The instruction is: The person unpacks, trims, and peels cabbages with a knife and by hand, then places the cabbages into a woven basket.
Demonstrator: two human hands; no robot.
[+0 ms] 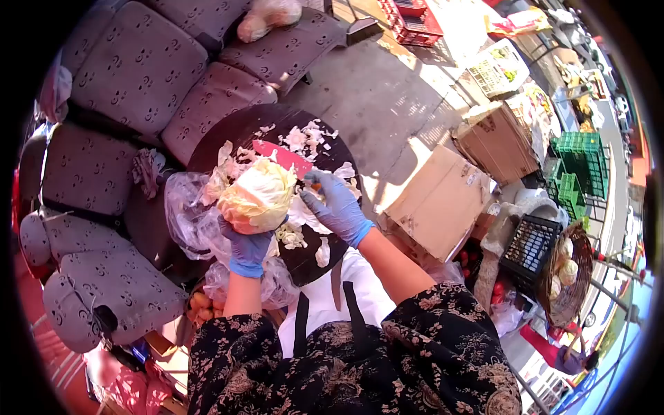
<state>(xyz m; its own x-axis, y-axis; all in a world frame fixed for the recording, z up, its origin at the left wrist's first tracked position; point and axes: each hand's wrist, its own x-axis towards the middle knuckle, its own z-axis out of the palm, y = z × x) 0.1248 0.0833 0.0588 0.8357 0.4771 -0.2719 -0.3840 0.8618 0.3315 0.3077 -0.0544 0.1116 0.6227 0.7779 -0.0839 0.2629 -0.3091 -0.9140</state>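
Note:
A pale yellow-green cabbage (257, 198) rests in my left hand (247, 250), which wears a blue glove and grips it from below. My right hand (339, 209), gloved in blue too, is closed around the handle of a knife with a red blade (282, 158). That blade lies just behind the cabbage's upper right side; whether it touches the leaves I cannot tell. Beneath both hands is a dark round table (221, 131), strewn with torn cabbage leaves (304, 138) and scraps. A clear plastic bag (185, 216) bunches at the table's left edge.
Patterned grey seats (142, 66) line the left and back, one bearing a wrapped round bundle (268, 17). Cardboard boxes (439, 200) stand to the right, with a black crate (531, 247), a wicker basket (581, 270) and green crates (581, 162) beyond. Orange produce (202, 304) sits below left.

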